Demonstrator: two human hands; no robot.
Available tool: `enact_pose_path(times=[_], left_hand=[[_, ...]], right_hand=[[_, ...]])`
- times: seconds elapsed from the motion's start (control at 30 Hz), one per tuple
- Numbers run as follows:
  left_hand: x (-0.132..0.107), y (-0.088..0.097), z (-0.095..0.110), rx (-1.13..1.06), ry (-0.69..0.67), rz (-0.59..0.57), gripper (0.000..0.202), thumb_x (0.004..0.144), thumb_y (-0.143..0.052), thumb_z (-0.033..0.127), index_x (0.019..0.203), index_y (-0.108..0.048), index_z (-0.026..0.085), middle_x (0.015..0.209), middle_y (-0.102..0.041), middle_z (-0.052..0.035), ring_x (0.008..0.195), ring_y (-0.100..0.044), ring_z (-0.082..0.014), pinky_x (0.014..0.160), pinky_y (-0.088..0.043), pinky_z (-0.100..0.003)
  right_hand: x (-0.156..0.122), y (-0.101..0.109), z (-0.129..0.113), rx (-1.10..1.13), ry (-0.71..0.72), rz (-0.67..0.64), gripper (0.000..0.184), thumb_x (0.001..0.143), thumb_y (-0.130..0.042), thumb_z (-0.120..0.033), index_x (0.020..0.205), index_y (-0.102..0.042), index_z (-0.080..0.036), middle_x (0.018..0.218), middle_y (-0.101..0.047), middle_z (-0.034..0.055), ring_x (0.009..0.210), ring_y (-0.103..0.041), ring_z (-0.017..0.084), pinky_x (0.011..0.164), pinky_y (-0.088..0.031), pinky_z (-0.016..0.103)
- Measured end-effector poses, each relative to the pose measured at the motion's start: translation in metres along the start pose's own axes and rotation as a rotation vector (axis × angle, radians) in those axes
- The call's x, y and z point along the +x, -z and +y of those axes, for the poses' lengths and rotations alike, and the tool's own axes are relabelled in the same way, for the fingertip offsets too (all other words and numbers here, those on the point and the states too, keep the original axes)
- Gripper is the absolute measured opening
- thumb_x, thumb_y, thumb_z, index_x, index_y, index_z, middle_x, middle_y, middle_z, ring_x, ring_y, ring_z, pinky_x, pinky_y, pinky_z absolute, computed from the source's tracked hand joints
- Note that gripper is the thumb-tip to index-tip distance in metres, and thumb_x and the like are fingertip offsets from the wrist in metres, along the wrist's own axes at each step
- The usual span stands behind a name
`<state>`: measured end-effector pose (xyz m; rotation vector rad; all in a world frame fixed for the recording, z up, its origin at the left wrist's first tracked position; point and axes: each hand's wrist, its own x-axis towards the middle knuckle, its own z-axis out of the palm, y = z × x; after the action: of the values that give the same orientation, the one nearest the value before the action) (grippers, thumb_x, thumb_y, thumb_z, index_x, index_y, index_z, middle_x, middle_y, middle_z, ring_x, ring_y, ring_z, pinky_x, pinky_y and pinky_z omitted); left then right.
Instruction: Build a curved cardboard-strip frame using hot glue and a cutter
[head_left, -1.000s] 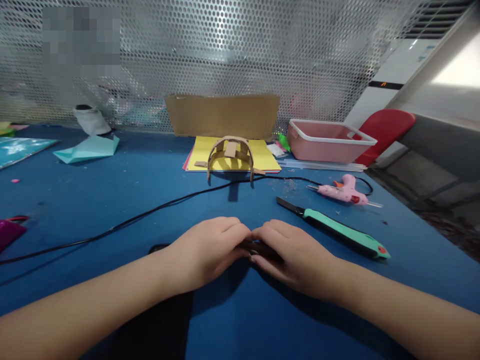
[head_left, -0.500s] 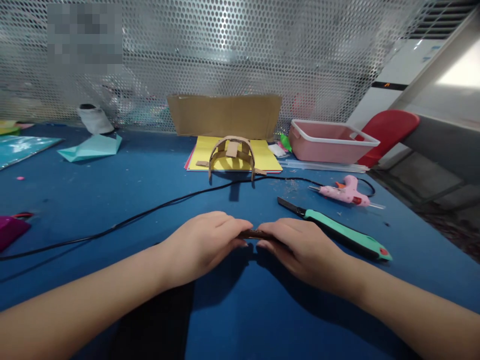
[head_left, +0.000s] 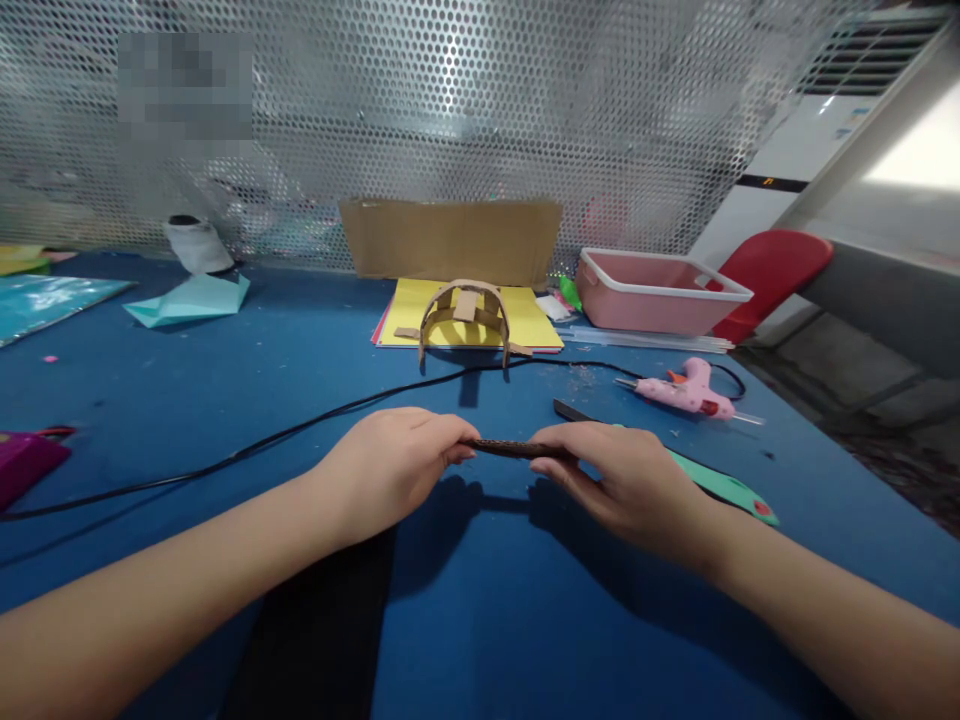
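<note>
The left hand (head_left: pixel 397 465) and right hand (head_left: pixel 626 485) each have a grip pinched on a brown cardboard strip (head_left: pixel 506 448), raised over the blue surface (head_left: pixel 465 620). An arched cardboard frame (head_left: pixel 466 306) already stands assembled beyond — the strip is separate from it. The glue gun (head_left: pixel 694 390) and knife (head_left: pixel 731 482) lie to the right, neither held; whether the strip is finished, I cannot tell.

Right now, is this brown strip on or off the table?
Off: your left hand and right hand hold the strip above its separate shadow on the table.
</note>
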<state>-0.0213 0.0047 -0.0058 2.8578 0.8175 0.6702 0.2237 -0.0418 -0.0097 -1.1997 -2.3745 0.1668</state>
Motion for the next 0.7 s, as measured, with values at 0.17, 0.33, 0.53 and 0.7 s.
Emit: enact_pose_path(times=[0.17,0.33,0.53,0.7], left_hand=[[-0.001,-0.002,-0.004,0.028,0.024,-0.081,0.022,0.095,-0.042,0.02,0.102,-0.063,0.018,0.081,-0.07,-0.0035,0.073,-0.064,-0.0184,0.063,-0.047,-0.027],[-0.002,-0.005,-0.001,0.046,-0.106,-0.075,0.022,0.095,-0.042,0.02,0.11,-0.057,0.016,0.096,-0.067,-0.0081,0.082,-0.059,-0.0211,0.07,-0.047,-0.031],[-0.002,-0.008,0.004,-0.075,-0.116,-0.145,0.029,0.09,-0.042,0.005,0.112,-0.054,0.018,0.101,-0.063,-0.0058,0.084,-0.056,-0.018,0.074,-0.046,-0.029],[-0.002,-0.009,0.001,-0.114,-0.092,-0.171,0.023,0.09,-0.044,0.006,0.1,-0.061,0.016,0.094,-0.065,-0.0061,0.084,-0.054,-0.0193,0.073,-0.047,-0.03]], right_hand=[[-0.003,-0.003,0.002,-0.074,0.036,0.007,0.023,0.097,-0.042,-0.024,0.088,-0.062,-0.017,0.072,-0.069,0.0028,0.06,-0.061,0.016,0.055,-0.038,0.025],[-0.001,-0.007,-0.004,0.131,-0.076,-0.09,0.019,0.095,-0.045,-0.024,0.089,-0.063,-0.019,0.072,-0.069,-0.0003,0.061,-0.062,0.012,0.058,-0.043,0.022],[0.002,0.014,0.008,-0.003,0.041,0.037,0.022,0.093,-0.05,-0.031,0.104,-0.064,-0.018,0.111,-0.068,0.0104,0.104,-0.063,0.021,0.091,-0.05,0.035],[-0.025,0.039,0.056,-0.33,-0.125,-0.046,0.041,0.09,-0.052,-0.05,0.12,-0.06,-0.023,0.121,-0.062,0.0121,0.109,-0.061,0.03,0.088,-0.053,0.05]])
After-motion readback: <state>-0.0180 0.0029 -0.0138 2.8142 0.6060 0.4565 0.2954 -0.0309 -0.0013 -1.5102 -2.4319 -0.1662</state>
